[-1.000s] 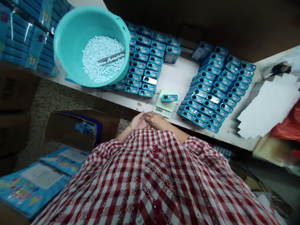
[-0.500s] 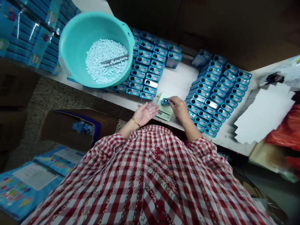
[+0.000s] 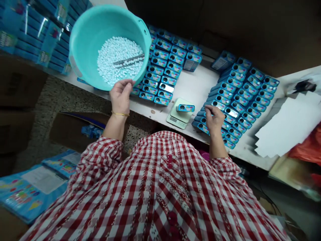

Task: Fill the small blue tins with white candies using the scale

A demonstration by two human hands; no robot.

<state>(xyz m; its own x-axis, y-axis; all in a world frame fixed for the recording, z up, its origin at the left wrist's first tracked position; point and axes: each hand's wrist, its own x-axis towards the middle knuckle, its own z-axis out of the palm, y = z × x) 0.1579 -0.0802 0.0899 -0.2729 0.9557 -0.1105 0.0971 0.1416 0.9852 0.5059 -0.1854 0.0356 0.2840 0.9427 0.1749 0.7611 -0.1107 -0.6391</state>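
A turquoise basin (image 3: 85, 43) holds many small white pieces (image 3: 112, 57) and a metal tool (image 3: 129, 61). My left hand (image 3: 121, 95) is at the basin's near rim, fingers curled in; whether something small is between them is hidden. On a pale green scale (image 3: 177, 121) lies one blue box (image 3: 185, 108) with a dark round hole in its top. My right hand (image 3: 215, 118) hovers over the near edge of the right-hand rows of blue boxes (image 3: 233, 97), thumb and fingers bent close together, the fingertips too small to read.
More blue box rows (image 3: 160, 70) stand between basin and scale. White card sheets (image 3: 288, 124) and a red plastic bag (image 3: 308, 144) lie at the right. Stacked blue packs (image 3: 37, 36) fill the upper left. An open carton (image 3: 72, 134) sits below the table edge.
My left hand has moved from beside the scale to the basin's rim, its fingers now curled. My right hand has left the box on the scale and moved right, over the rows.
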